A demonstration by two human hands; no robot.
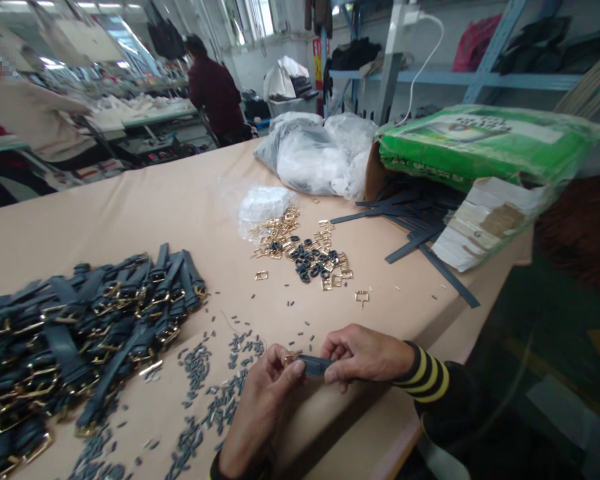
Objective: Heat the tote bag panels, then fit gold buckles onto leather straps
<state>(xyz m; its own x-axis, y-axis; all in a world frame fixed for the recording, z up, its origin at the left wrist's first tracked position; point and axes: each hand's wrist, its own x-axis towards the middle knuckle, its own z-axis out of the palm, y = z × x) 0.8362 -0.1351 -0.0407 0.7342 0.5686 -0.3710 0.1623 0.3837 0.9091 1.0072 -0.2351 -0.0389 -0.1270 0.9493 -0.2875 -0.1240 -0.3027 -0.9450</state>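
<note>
Between both hands, above the table's near part, is a short dark blue strap (314, 366) with a gold buckle (293, 357) at its left end. My left hand (267, 393) pinches the buckle end between thumb and fingers. The strap's right end is gripped by the thumb and curled fingers of my right hand (360, 357). Small dark pieces (225, 400) lie scattered left of my left hand. Beyond the hands are loose gold buckles (325, 283) and a cluster of small dark loops (310, 260).
A large pile of buckled straps (70, 347) covers the table's left side. At the back right are a green package (480, 143), loose dark strips (415, 213) and clear plastic bags (315, 153). Two people, one in dark red (213, 93), are in the background.
</note>
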